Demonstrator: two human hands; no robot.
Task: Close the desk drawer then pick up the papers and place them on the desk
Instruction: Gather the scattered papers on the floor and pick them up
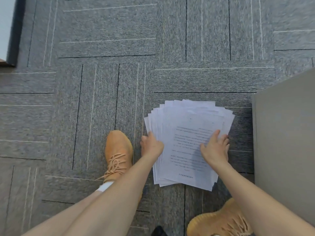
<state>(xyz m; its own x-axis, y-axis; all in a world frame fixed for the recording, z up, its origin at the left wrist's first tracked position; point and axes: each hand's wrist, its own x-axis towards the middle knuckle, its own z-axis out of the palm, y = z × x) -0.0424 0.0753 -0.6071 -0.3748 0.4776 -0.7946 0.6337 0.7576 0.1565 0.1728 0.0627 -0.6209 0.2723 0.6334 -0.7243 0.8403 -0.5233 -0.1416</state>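
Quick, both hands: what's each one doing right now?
Left hand: fingers curled on the left edge of the fanned stack of white printed papers on the grey carpet.
Right hand: open, pressing flat on top of it.

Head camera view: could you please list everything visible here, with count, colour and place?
papers: one fanned stack, white with printed text, on the carpet at centre right
carpet: one floor of grey tiles with thin black and white lines, filling the view
cabinet side: one, beige-grey, right edge, beside the papers
pale surface: one, light, with dark edge, top left corner
shoes: two, orange, one left of the papers, one at bottom right
left hand: one, gripping the stack's left edge
right hand: one, fingers spread flat on the top sheet
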